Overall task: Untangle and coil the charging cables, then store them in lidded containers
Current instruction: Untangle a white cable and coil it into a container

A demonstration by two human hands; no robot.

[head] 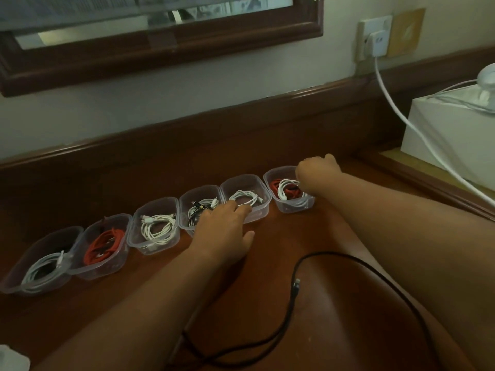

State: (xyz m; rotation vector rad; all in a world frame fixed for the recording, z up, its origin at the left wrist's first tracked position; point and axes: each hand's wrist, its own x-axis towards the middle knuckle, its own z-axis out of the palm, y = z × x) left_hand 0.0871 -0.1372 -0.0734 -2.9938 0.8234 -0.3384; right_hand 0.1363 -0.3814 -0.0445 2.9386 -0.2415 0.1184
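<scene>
Six clear plastic containers [199, 195] stood in a row on the wooden counter [334, 303], the row running from near left to far right, all without lids. From the left they held: a white coil over something dark, a red cable [103, 249], a white cable [158, 226], a mixed black-and-white bundle, a white coil [245, 197], and a red cable with a white one looped over it [286, 190].

The left hand [223, 224] lay with fingers extended, fingertips touching the near rim of the fifth container. The right hand [317, 170] was curled over the sixth container at its far right corner; what it pinched could not be made out.

One loose black cable [292, 303] lay uncoiled on the counter nearer the person, arcing from lower left up and round to the right, its plug end pointing away from the person.
</scene>
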